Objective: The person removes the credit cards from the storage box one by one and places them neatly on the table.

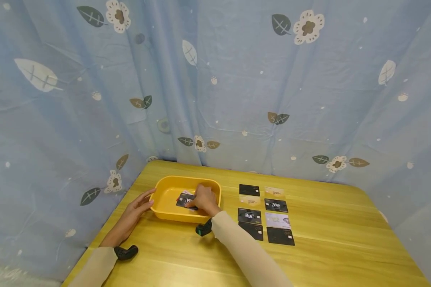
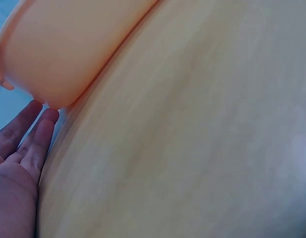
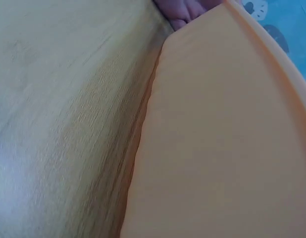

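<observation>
A yellow plastic tray [image 1: 165,215] stands on the table's left side. Inside it lies a small pile of cards, topped by a black Vip card [image 1: 181,200]. My right hand [image 1: 205,199] reaches over the near right rim and pinches that card at its right end; part of the grip is hidden. At the tray's left end my left hand [image 1: 131,215] rests with extended fingers against the rim and outer wall. Its straight fingers [image 2: 43,136] touch the wall low down in the left wrist view. The right wrist view mostly shows the tray's side wall [image 3: 217,124].
Right of the tray, several cards lie flat in two columns, among them a black card [image 1: 249,190], a gold card [image 1: 274,193] and a silver card [image 1: 278,220]. A patterned blue curtain [image 1: 237,79] hangs behind and beside the wooden table [image 1: 330,223].
</observation>
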`<state>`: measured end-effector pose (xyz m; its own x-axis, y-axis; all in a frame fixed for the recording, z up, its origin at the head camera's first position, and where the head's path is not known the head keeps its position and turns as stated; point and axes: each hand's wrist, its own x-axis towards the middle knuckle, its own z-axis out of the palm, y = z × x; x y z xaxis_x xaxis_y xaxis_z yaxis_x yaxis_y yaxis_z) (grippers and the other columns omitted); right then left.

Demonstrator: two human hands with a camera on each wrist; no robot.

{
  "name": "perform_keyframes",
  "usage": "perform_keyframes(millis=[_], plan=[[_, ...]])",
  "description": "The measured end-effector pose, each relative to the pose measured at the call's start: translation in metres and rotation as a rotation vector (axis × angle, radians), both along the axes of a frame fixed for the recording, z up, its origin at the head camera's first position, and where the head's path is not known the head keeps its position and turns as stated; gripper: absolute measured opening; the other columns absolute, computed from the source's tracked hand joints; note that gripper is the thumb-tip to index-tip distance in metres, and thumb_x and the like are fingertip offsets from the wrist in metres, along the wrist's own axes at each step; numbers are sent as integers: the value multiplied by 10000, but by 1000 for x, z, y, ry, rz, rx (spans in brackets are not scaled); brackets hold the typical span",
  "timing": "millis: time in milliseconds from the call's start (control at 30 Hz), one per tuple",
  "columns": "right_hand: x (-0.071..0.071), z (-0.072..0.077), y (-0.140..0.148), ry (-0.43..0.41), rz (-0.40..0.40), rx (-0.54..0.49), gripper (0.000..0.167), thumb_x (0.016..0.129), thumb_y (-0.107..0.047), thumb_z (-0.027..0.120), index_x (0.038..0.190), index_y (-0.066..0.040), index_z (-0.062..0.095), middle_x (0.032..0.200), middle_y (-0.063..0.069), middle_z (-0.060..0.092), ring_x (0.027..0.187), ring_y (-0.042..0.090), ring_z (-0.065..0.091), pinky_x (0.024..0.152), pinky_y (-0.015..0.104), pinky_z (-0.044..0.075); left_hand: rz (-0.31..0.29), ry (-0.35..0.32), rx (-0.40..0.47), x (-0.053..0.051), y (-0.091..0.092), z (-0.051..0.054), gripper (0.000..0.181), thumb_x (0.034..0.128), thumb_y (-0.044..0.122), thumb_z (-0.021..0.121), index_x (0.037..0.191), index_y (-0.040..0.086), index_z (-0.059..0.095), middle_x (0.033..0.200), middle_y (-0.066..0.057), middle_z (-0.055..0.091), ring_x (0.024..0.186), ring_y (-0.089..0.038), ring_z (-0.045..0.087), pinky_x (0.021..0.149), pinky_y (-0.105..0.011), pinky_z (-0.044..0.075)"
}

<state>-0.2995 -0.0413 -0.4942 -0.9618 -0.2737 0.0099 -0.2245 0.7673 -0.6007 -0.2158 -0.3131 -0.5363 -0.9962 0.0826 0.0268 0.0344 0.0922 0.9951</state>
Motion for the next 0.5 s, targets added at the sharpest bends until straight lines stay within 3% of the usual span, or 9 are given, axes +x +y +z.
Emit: perform_keyframes(millis=[133,300,367,500], plan=[[-2,0,-2,-13,2,-89,417,767,-254,938,954,-73,613,834,45,592,737,193,571,657,297,496,0,-7,-1,0,0,0,620,1069,382,568,1620,196,351,1687,-92,222,1504,-324,255,978,-150,438],[-6,-2,-5,-36,2,-228,329,837,-125,875,1066,-14,665,910,124,647,631,184,651,511,282,556,5,-18,-2,1,0,0,622,1067,386,571,1619,201,351,1684,-95,227,1496,-324,275,980,-151,438],[-8,-2,-4,-7,-9,-225,320,830,-139,883,1050,-20,682,912,115,665,640,179,656,534,288,556,6,-20,-3,0,0,0,622,1066,388,572,1619,204,353,1685,-93,225,1496,-323,275,980,-150,439],[-10,-1,-4,80,-34,-146,337,791,-216,921,1012,-58,723,929,58,704,780,195,637,699,314,544,5,-18,-3,-1,0,0,625,1065,388,574,1619,204,352,1688,-85,218,1505,-321,259,978,-140,437]])
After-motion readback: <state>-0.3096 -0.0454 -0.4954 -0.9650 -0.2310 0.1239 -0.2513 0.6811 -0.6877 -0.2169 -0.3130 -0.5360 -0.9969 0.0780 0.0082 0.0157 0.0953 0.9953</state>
